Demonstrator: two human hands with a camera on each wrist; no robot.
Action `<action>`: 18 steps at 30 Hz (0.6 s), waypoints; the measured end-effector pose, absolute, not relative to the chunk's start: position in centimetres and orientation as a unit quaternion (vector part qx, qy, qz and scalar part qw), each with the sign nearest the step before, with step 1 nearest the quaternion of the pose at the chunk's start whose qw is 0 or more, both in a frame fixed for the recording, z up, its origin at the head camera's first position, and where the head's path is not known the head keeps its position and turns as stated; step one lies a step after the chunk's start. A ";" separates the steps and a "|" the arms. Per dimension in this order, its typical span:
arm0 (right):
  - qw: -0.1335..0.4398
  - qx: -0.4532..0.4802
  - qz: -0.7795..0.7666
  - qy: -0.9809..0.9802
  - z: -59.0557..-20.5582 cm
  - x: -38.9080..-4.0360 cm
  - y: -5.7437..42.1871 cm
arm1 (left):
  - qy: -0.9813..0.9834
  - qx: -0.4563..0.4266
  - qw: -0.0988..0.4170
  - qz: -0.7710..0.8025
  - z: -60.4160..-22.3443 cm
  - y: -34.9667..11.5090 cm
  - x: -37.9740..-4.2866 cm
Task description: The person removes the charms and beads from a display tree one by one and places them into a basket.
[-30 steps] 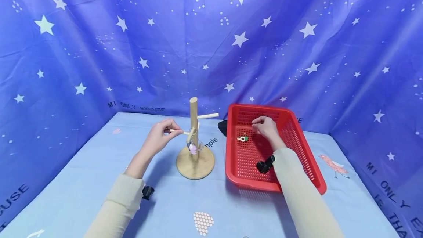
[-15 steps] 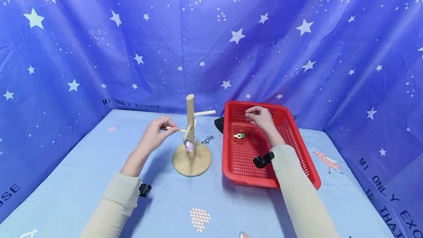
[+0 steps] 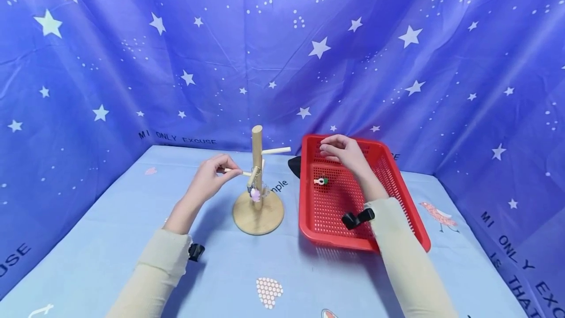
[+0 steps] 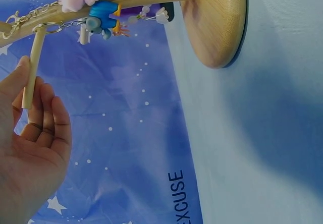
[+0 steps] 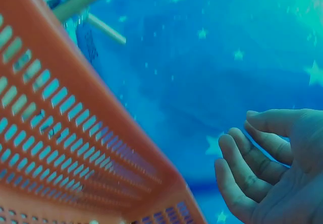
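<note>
My left hand pinches a peg of the wooden stand between thumb and fingers. Where that peg meets the post, a metal ring encircles it, with a blue figure keychain hanging below. A pink keychain also hangs on the stand. Over the back part of the red basket is my right hand, fingers bent loosely and holding nothing; the right wrist view shows a bare palm. Inside the basket lies a small keychain with green and white parts.
A bare upper peg points right from the post toward the basket. The stand and basket are on a light blue cloth. Behind them hangs a blue star-patterned curtain.
My right hand has risen and shifted toward the back left of the basket. My left hand keeps its pinch on the peg. The head view has tilted slightly.
</note>
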State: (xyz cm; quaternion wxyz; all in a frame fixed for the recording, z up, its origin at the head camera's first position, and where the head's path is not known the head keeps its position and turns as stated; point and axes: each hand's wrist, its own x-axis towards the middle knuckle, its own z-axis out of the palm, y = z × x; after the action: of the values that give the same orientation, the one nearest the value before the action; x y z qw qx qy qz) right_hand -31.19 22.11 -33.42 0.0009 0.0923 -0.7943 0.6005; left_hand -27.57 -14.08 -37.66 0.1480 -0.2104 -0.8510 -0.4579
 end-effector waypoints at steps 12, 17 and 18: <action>-0.034 0.175 0.602 -0.778 -32.2 -28.1 18.4 | -0.853 -0.207 0.145 -0.456 -37.6 -14.1 -27.4; -0.051 0.189 0.590 -0.783 -32.2 -27.0 16.8 | -0.854 -0.206 0.142 -0.457 -37.5 -14.2 -27.3; -0.054 0.192 0.589 -0.783 -32.2 -26.8 16.5 | -0.853 -0.206 0.143 -0.458 -37.5 -14.3 -27.3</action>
State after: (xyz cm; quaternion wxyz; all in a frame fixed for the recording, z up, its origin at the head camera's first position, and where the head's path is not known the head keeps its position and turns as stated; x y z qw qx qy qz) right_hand -26.80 16.48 -32.20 -0.0538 0.1923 -0.7834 0.5886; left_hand -27.32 -14.25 -37.51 0.1425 -0.2058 -0.8530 -0.4581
